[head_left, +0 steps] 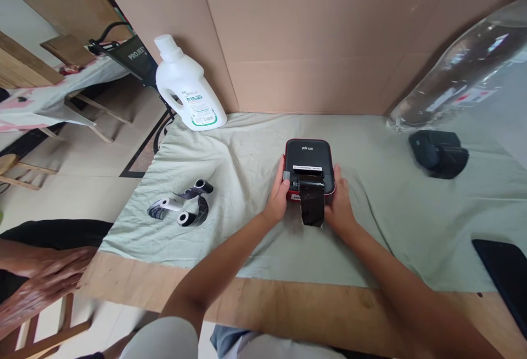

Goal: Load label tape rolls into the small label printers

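A black and red portable label printer point(309, 153) sits between my two hands near the middle of the cloth. From its front slot a glossy black strip point(313, 208) hangs down. My left hand point(278, 197) grips the printer's left side, thumb near its front corner. Along the right side, my right hand point(341, 205) is wrapped round the casing, its fingers partly hidden. To the left on the cloth lie several small rolls of black-and-white ribbon or film point(187, 218), partly unwound.
A white detergent bottle point(191, 90) stands back left against a cardboard wall point(313, 35). Right of me are a black device point(438, 153), a clear plastic-wrapped package point(461, 73) and a dark phone-like slab point(504, 271). Another person's hands point(49, 276) rest beyond the table's left edge.
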A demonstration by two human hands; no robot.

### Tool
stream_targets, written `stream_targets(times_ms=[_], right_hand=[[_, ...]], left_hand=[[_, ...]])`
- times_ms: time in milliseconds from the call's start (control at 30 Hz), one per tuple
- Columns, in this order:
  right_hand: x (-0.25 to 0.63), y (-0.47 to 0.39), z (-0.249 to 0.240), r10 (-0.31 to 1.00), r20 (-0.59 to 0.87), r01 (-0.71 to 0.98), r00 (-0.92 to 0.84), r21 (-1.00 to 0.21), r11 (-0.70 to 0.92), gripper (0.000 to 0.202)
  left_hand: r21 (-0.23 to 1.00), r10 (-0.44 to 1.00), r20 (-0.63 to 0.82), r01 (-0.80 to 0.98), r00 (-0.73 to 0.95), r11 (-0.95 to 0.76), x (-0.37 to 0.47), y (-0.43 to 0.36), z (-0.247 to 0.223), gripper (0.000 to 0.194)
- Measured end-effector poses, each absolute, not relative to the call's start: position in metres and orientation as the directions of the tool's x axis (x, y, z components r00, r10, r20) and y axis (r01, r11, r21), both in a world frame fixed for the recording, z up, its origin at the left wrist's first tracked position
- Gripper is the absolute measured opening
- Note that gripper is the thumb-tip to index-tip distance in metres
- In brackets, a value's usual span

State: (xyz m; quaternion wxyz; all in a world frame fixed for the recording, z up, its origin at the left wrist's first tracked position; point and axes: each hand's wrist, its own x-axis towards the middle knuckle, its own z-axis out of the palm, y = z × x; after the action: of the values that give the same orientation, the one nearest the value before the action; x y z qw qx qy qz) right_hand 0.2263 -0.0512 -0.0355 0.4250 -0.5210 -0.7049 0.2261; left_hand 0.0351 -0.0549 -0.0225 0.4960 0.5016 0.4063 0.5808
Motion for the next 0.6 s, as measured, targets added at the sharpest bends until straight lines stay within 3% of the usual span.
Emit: stream_targets(times_ms=[200,400,600], right_hand=[[0.228,-0.050,-0.037,0.934,0.335,0.492,-0.121,-0.797,0.350,0.122],[0.229,-0.047,-0.037,0.925,0.346,0.465,-0.158,-0.800,0.379,0.118],[0.230,-0.046,-0.035,0.921,0.352,0.457,-0.167,-0.800,0.389,0.111]], left_hand=[[0.966,0.977,0.215,-0.144,-0.017,-0.215,0.034,-0.058,-0.023,0.069],[0.963,0.967,0.229,-0.119,-0.107,-0.242,0.034,-0.056,-0.030,0.045],[0.947,0.961,0.243,-0.183,-0.133,-0.265,0.036,-0.051,-0.038,0.036]])
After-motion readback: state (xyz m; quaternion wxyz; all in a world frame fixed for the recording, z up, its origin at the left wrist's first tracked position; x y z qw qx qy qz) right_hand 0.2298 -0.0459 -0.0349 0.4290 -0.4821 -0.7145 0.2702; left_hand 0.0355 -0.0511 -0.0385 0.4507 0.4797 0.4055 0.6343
